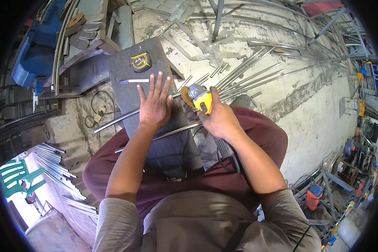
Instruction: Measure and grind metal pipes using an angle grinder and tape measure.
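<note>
My left hand (155,103) lies flat with fingers spread, pressing a shiny metal tube (117,121) against a dark board (122,94). In my right hand (220,119) is an angle grinder (200,98), yellow and grey with a brownish disc. Its disc sits close to the tube, right of my left hand; whether they touch I cannot tell. Nearer to me, a second metal tube (176,131) crosses the board under my left forearm. Beyond my left fingers lie a pale pen (134,81) and a black and yellow tape measure (141,62).
Several long metal tubes (252,69) spread over the floor at the far right. More cut tubes (56,170) lie at the left by a green plastic chair (19,178). A blue machine (35,59) and a bench with gloves (88,33) stand far left. Tools crowd the right edge.
</note>
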A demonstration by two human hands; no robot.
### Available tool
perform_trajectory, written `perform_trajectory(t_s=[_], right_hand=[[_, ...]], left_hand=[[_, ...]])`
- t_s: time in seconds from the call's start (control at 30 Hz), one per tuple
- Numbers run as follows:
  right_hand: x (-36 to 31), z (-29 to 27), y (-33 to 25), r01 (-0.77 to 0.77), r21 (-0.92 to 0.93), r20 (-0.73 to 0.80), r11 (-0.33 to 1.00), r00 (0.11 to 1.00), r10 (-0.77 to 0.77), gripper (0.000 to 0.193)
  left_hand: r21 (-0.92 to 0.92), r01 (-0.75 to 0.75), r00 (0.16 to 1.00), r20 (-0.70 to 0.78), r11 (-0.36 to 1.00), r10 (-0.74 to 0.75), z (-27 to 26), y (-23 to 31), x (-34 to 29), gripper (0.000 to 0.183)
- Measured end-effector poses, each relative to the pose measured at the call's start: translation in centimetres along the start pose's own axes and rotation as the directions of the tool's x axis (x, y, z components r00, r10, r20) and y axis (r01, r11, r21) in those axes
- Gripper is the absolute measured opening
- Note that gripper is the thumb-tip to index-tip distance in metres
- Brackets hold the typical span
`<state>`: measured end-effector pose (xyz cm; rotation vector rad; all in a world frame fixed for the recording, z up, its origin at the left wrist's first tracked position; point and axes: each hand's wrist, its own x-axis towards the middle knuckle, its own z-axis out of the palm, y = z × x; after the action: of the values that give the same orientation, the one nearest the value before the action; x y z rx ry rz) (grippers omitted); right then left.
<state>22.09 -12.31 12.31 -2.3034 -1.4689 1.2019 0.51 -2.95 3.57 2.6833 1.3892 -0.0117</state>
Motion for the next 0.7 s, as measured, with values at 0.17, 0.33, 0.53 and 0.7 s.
perform_trajectory(t_s=[0.17, 0.33, 0.53, 0.7], right_hand=[[0.5, 0.4, -0.7, 0.011, 0.028, -0.036, 1.0, 0.999, -0.01, 0.093], [0.7, 0.9, -1.0, 0.007, 0.067, -0.054, 0.998, 0.999, -0.004, 0.091], [0.3, -0.2, 1.2, -0.037, 0.107, -0.011, 0.994, 0.999, 0.038, 0.09], [0.4, -1.2, 4.0, 0.015, 0.307, -0.123, 0.952, 0.992, 0.024, 0.082]], left_hand=[[0.065, 0.034, 0.998, -0.052, 0.997, -0.03, 0.1, -1.4, 2.5, 0.066], [0.092, 0.067, 0.996, -0.07, 0.993, -0.061, 0.3, -2.6, 5.1, 0.068], [0.104, 0.054, 0.985, -0.167, 0.993, -0.036, 0.1, -3.1, 6.5, 0.068], [0.175, 0.091, 0.965, -0.258, 0.98, -0.043, 0.0, -4.0, 2.3, 0.071]])
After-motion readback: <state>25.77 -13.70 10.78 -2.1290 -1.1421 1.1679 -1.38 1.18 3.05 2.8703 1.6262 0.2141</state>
